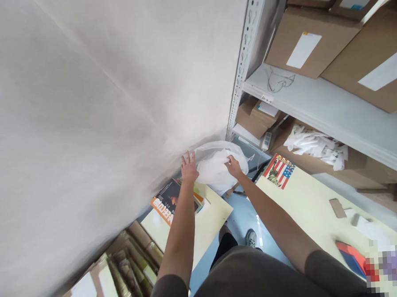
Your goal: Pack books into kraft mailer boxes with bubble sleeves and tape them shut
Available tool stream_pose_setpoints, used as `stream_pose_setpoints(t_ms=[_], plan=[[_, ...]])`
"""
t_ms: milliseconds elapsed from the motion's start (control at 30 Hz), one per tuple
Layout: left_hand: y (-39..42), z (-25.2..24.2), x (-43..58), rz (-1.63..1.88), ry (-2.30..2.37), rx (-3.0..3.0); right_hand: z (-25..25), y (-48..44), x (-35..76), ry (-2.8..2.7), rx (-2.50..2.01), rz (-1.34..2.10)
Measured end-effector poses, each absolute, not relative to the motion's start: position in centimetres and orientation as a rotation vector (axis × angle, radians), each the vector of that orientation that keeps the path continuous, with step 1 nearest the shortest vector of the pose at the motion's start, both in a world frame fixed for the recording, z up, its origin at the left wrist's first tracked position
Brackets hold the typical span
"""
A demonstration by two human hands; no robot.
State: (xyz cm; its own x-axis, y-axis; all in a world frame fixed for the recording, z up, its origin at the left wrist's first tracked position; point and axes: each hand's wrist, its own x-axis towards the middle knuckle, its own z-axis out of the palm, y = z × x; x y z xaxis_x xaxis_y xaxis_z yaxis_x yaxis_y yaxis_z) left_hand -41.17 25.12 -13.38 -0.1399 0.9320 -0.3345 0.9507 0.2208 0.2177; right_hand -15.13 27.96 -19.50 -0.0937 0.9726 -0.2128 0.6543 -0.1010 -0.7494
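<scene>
A large white fabric sheet (93,105) fills the left and upper part of the view. My left hand (188,166) presses against its lower edge with the fingers spread. My right hand (234,166) is closed on a white plastic bag (216,165) that bulges between the two hands, just below the sheet. Under my left arm lies a book with a dark cover and orange lettering (169,201) on a pale yellow table (215,214).
A grey metal shelf (332,110) at the right holds cardboard boxes (309,40) with white labels and crumpled white bags (314,144). A second yellow table (311,204) carries a flag-print book (279,171). More boxes and books (125,267) stand at the bottom left. Blue floor shows between the tables.
</scene>
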Motion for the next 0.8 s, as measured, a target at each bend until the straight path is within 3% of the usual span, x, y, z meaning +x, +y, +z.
stream_pose_setpoints(t_ms=[200, 400, 600, 800], plan=[[24.8, -11.8, -40.9, -0.004, 2.047, 1.685, -13.9, 29.6, -15.5, -1.806, -1.6, 0.916], [25.1, -11.7, -40.2, 0.081, 2.098, 1.581, -9.4, 29.8, -12.7, -1.579, -1.478, 1.016], [25.1, -11.4, -39.8, 0.049, 2.075, 1.581, -7.6, 28.8, -9.9, -1.331, -1.462, 1.018], [24.9, -12.3, -38.9, 0.082, 2.089, 1.571, -7.2, 27.6, -8.7, -1.223, -1.671, 0.801]])
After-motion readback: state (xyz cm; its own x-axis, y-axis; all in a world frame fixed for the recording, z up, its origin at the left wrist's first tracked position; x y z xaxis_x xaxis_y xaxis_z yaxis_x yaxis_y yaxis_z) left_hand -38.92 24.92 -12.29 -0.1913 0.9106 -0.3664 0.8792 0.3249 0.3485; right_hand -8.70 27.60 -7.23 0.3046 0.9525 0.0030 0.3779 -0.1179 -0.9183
